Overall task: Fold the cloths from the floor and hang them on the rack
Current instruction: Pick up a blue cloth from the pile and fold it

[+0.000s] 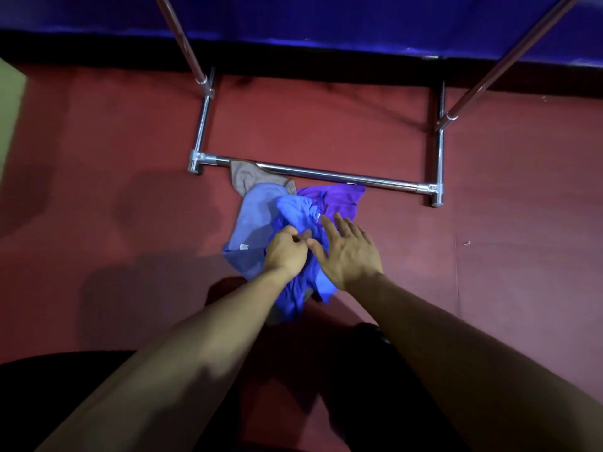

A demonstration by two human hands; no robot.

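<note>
Under both hands, a bright blue cloth (298, 220), left hand (285, 252) pinching it, right hand (350, 252) flat with fingers wide, rack (313, 173) beyond.

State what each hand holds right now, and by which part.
The left hand pinches a bunched fold near the middle of the bright blue cloth. The right hand holds nothing; its fingers are spread flat over the same cloth.
</note>
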